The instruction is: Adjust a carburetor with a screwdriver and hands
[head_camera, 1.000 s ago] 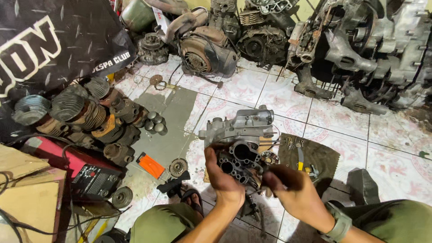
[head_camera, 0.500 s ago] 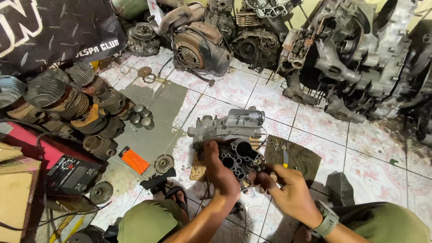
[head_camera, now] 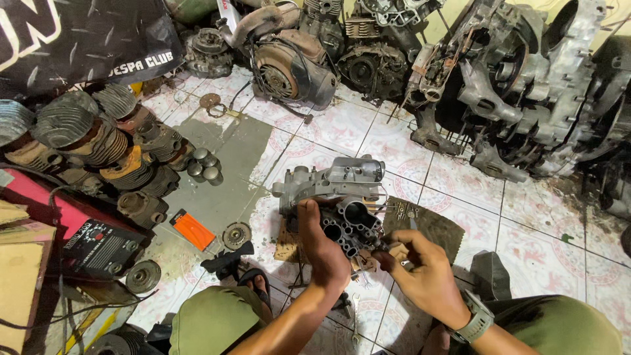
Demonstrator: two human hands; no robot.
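Grey cast-metal engine casing [head_camera: 335, 187] sits on the tiled floor [head_camera: 526, 243] near the middle, just beyond the knees. Left hand [head_camera: 322, 246] grips its near edge, fingers curled. Right hand [head_camera: 424, 273] pinches a small dark tool [head_camera: 384, 248] against the casing.

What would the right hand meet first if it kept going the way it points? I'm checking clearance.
Probably the dark engine part right ahead of the right hand, which the left hand grips; depth is unclear.
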